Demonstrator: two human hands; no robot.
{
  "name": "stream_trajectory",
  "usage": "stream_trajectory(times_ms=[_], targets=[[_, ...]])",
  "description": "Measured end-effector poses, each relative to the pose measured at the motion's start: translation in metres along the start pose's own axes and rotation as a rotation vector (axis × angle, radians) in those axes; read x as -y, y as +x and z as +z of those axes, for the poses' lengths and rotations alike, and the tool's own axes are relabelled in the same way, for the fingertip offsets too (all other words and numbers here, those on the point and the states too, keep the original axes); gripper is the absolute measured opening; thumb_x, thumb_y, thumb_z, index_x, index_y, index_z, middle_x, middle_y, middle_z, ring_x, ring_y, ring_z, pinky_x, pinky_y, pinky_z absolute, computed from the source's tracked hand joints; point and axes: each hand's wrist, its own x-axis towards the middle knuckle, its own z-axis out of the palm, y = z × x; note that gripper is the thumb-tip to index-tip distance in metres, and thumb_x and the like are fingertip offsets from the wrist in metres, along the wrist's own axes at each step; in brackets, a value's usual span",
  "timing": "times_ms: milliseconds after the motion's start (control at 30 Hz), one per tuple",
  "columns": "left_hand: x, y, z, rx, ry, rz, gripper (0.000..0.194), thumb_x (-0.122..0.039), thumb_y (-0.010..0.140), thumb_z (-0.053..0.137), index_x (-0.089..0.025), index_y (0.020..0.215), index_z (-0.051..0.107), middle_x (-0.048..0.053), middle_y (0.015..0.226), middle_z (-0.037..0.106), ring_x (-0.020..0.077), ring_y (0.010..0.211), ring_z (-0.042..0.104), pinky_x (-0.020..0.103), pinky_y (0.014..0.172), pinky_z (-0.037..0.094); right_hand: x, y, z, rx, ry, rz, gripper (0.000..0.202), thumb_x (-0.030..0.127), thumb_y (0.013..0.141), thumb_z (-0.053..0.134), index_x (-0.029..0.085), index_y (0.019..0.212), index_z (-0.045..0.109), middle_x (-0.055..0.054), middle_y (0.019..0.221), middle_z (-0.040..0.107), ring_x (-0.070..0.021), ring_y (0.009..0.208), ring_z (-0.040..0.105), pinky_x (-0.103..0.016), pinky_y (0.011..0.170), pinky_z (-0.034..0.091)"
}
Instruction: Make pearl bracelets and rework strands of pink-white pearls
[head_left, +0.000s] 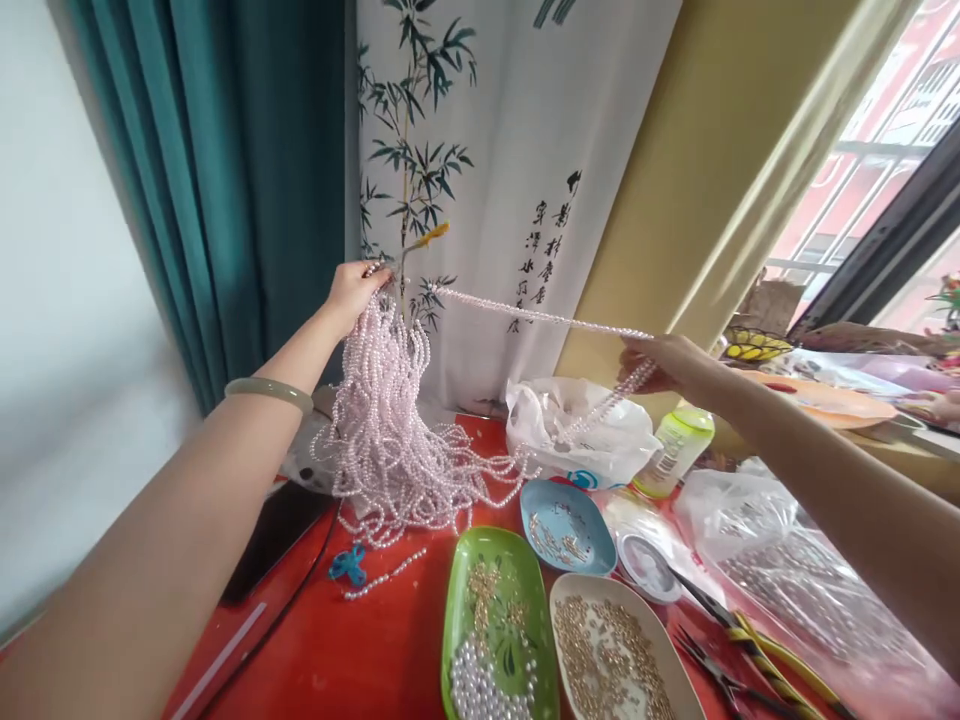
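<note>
Our left hand (355,292) pinches the pink bead strings (382,410), heaped near the far edge of the red table (337,660); our right hand (667,362) grips a stretch pulled tight. If we tug too hard, it could snap — or loose loops could snag the blue dish (549,497).

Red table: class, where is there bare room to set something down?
A bare patch of red table lies between the black cable and green tray, nearer than the short bead strand. Crowded: behind, under the pink strands; rightward, with the blue dish, beige tray and pliers.
</note>
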Motion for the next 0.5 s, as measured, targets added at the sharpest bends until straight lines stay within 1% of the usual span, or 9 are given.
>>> stream_trajectory(times_ms=[67, 100, 200, 267, 300, 367, 433, 467, 500], targets=[[0.017, -0.016, 0.008, 0.099, 0.295, -0.005, 0.018, -0.027, 0.069, 0.059, -0.012, 0.059, 0.059, 0.001, 0.053, 0.053, 0.0136, 0.054, 0.049, 0.023, 0.052, 0.035, -0.009, -0.011, 0.005, 0.056, 0.127, 0.126, 0.022, 0.032, 0.079, 0.053, 0.016, 0.065, 0.049, -0.005, 0.056, 0.054, -0.0105, 0.047, 0.05, -0.024, 0.045, 0.044], [0.024, -0.025, 0.012, 0.179, 0.46, -0.019, 0.02, -0.029, 0.071, 0.056, -0.012, 0.062, 0.06, 0.003, 0.057, 0.056, 0.0164, 0.059, 0.052, 0.024, 0.055, 0.037, -0.011, -0.016, 0.007, 0.085, 0.194, 0.17, 0.02, 0.03, 0.079, 0.054, 0.016, 0.065, 0.048, -0.003, 0.055, 0.052, -0.0085, 0.045, 0.047, -0.022, 0.042, 0.041], [0.035, -0.057, 0.025, 0.55, 0.879, -0.101, 0.027, -0.032, 0.079, 0.045, -0.012, 0.08, 0.063, 0.011, 0.079, 0.064, 0.024, 0.077, 0.058, 0.029, 0.064, 0.04, -0.007, -0.024, 0.01, 0.145, 0.3, 0.237, 0.019, 0.022, 0.08, 0.051, 0.017, 0.063, 0.047, 0.0, 0.054, 0.048, -0.0052, 0.043, 0.041, -0.017, 0.038, 0.035], [0.03, -0.079, 0.033, 0.759, 1.003, -0.146, 0.028, -0.032, 0.076, 0.051, -0.013, 0.091, 0.063, 0.015, 0.095, 0.063, 0.0275, 0.087, 0.057, 0.032, 0.07, 0.041, -0.003, -0.025, 0.013, 0.147, 0.32, 0.269, 0.02, 0.018, 0.082, 0.048, 0.016, 0.062, 0.046, 0.0, 0.055, 0.047, -0.0051, 0.045, 0.043, -0.017, 0.039, 0.035], [0.025, -0.09, 0.037, 0.801, 1.026, -0.146, 0.03, -0.031, 0.07, 0.058, -0.013, 0.093, 0.063, 0.016, 0.101, 0.061, 0.0293, 0.091, 0.056, 0.033, 0.072, 0.041, -0.002, -0.024, 0.014, 0.142, 0.325, 0.277, 0.02, 0.017, 0.082, 0.047, 0.017, 0.061, 0.046, 0.0, 0.056, 0.047, -0.0054, 0.046, 0.044, -0.017, 0.04, 0.036], [0.01, -0.114, 0.047, 0.795, 1.099, -0.08, 0.042, -0.024, 0.062, 0.067, -0.012, 0.101, 0.06, 0.018, 0.112, 0.056, 0.0331, 0.099, 0.052, 0.037, 0.078, 0.039, -0.003, -0.022, 0.017, 0.138, 0.326, 0.28, 0.02, 0.016, 0.082, 0.046, 0.017, 0.062, 0.047, -0.001, 0.058, 0.049, -0.0063, 0.049, 0.046, -0.018, 0.043, 0.038], [-0.008, -0.14, 0.061, 0.748, 0.968, 0.108, 0.034, -0.021, 0.075, 0.053, -0.013, 0.108, 0.056, 0.016, 0.114, 0.055, 0.0287, 0.101, 0.05, 0.038, 0.08, 0.039, -0.005, -0.021, 0.021, 0.153, 0.322, 0.277, 0.019, 0.017, 0.082, 0.047, 0.017, 0.063, 0.048, -0.002, 0.059, 0.051, -0.0068, 0.051, 0.047, -0.019, 0.045, 0.039], [-0.015, -0.154, 0.069, 0.77, 0.846, 0.098, 0.029, -0.023, 0.08, 0.045, -0.015, 0.105, 0.058, 0.013, 0.109, 0.058, 0.0244, 0.094, 0.054, 0.036, 0.078, 0.04, -0.006, -0.021, 0.022, 0.164, 0.325, 0.277, 0.019, 0.018, 0.082, 0.047, 0.017, 0.063, 0.048, -0.002, 0.06, 0.051, -0.0068, 0.051, 0.048, -0.019, 0.046, 0.039], [-0.021, -0.169, 0.079, 0.837, 0.687, 0.078, 0.029, -0.027, 0.083, 0.04, -0.015, 0.1, 0.061, 0.011, 0.102, 0.061, 0.0212, 0.088, 0.056, 0.034, 0.077, 0.041, -0.006, -0.022, 0.024, 0.179, 0.334, 0.275, 0.019, 0.018, 0.082, 0.047, 0.017, 0.063, 0.048, -0.002, 0.06, 0.051, -0.0067, 0.052, 0.048, -0.019, 0.047, 0.039]])
